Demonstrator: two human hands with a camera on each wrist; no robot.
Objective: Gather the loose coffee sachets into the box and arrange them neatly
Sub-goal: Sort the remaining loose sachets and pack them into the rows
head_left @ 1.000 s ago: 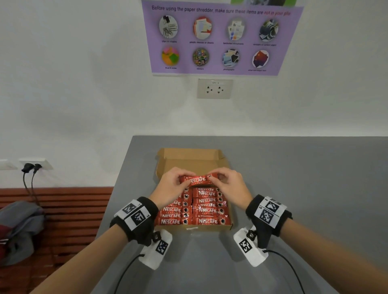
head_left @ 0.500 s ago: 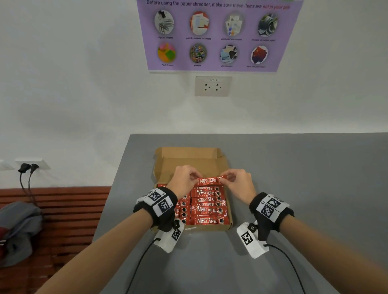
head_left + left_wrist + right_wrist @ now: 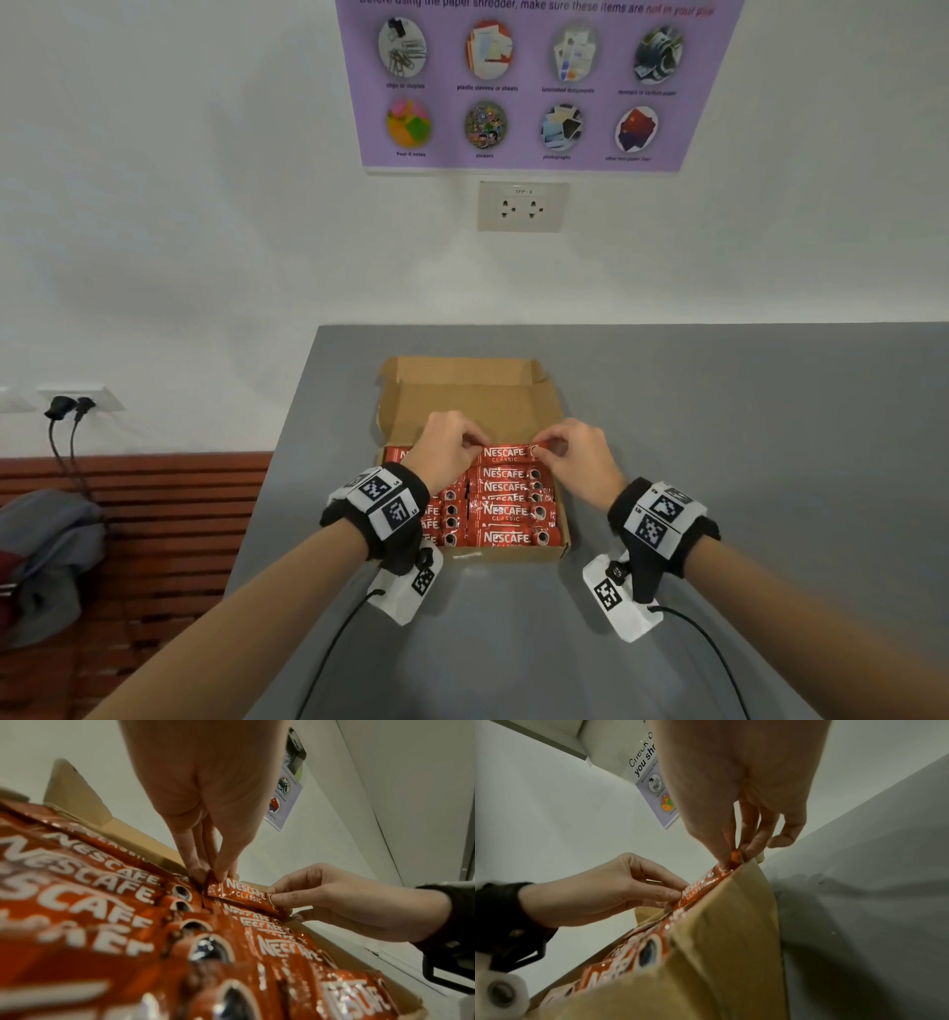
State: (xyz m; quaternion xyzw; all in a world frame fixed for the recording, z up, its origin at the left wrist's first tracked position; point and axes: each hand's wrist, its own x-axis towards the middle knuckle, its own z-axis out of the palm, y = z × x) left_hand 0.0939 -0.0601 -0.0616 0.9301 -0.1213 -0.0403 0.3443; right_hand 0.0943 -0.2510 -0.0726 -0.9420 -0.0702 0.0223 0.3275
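Observation:
An open cardboard box (image 3: 563, 519) lies on the grey table, filled with two columns of red Nescafe sachets (image 3: 506, 511). Both hands hold one more sachet (image 3: 506, 453) crosswise at the far end of the right column, just above the packed ones. My left hand (image 3: 475, 448) pinches its left end, seen close in the left wrist view (image 3: 213, 871). My right hand (image 3: 544, 448) pinches its right end by the box's right wall (image 3: 731, 943). The sachet (image 3: 703, 883) lies against that wall's top edge. The left column is partly hidden under my left wrist.
The box's lid (image 3: 462, 377) lies flat behind it, towards the white wall. The grey table (image 3: 744, 462) stretches to the right; its left edge drops to a wooden bench (image 3: 154, 514) with a grey bag (image 3: 46, 555). Cables trail from both wrist cameras.
Both hands have carried the sachet from over the box's middle to the far end of the right column and lowered it. My left hand has moved right with it.

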